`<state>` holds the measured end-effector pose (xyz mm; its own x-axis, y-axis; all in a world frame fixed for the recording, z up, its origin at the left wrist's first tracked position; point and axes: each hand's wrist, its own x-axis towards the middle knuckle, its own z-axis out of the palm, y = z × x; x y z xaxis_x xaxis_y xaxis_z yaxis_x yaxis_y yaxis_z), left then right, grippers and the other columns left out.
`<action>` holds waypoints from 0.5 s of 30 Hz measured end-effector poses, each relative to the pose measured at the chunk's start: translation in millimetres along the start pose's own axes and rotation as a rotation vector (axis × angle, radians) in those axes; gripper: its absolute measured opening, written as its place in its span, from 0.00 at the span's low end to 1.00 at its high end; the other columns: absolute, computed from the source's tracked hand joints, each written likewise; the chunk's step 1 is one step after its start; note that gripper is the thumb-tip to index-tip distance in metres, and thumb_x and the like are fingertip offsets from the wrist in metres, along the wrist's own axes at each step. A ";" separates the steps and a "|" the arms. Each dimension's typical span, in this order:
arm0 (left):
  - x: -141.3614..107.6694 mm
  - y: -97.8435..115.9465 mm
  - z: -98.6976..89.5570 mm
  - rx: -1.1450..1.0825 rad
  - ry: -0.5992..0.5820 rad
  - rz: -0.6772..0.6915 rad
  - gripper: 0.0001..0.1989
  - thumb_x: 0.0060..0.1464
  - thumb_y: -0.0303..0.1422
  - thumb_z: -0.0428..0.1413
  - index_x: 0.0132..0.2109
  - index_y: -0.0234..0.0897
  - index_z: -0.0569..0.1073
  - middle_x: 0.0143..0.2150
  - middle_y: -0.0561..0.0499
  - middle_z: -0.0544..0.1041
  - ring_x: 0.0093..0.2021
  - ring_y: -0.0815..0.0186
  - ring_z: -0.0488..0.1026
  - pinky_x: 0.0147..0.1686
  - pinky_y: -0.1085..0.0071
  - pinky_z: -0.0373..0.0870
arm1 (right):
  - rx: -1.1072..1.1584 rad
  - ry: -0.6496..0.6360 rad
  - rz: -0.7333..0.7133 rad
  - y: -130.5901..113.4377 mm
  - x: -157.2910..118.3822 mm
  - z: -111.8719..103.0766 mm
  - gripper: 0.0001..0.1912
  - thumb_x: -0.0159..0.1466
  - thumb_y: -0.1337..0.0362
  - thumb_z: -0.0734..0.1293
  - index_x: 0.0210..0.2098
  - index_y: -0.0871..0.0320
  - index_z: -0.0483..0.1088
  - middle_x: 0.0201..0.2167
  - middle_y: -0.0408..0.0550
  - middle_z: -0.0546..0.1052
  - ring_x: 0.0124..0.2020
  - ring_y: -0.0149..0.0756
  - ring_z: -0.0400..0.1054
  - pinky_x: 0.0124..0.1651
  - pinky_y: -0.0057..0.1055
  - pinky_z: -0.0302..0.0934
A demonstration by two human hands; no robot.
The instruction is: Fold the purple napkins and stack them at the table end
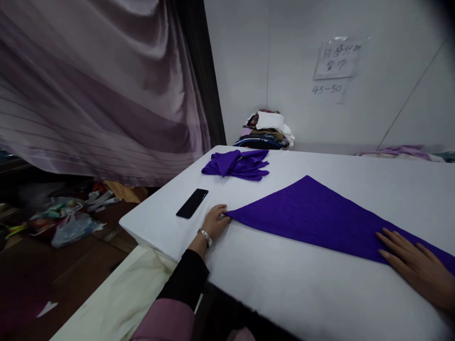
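A purple cloth (305,213) lies flat on the white table as a long triangle, its peak pointing away from me and its long edge nearest me. My left hand (215,221) pinches the cloth's left corner between thumb and fingers; a silvery bracelet is on that wrist. On the cloth's right part rests my right hand (417,265), palm down with the fingers spread. The cloth's right end runs out of the frame. Near the far left corner, folded purple cloths (236,164) are bunched together.
A black phone (192,203) lies on the white table (156,213) left of my left hand. Folded clothes (265,130) are stacked beyond the far edge, by a wall with paper signs (337,61). A mauve curtain (117,85) hangs at left, above plastic bags (76,228) on the floor.
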<state>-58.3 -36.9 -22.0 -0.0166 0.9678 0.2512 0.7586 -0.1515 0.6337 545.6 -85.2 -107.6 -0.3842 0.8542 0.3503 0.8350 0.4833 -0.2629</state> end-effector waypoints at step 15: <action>0.6 -0.8 0.0 -0.006 -0.001 -0.026 0.08 0.49 0.36 0.55 0.26 0.39 0.73 0.49 0.47 0.73 0.59 0.56 0.61 0.59 0.54 0.56 | -0.095 -0.017 0.176 -11.4 -2.5 -7.3 0.33 0.56 0.49 0.56 0.60 0.28 0.46 0.60 0.50 0.62 0.64 0.36 0.42 0.58 0.49 0.40</action>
<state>-58.9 -36.2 -22.5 -0.0356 0.9717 0.2335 0.7537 -0.1273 0.6447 539.9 -94.3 -98.8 -0.2346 0.9274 0.2913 0.9231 0.3065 -0.2322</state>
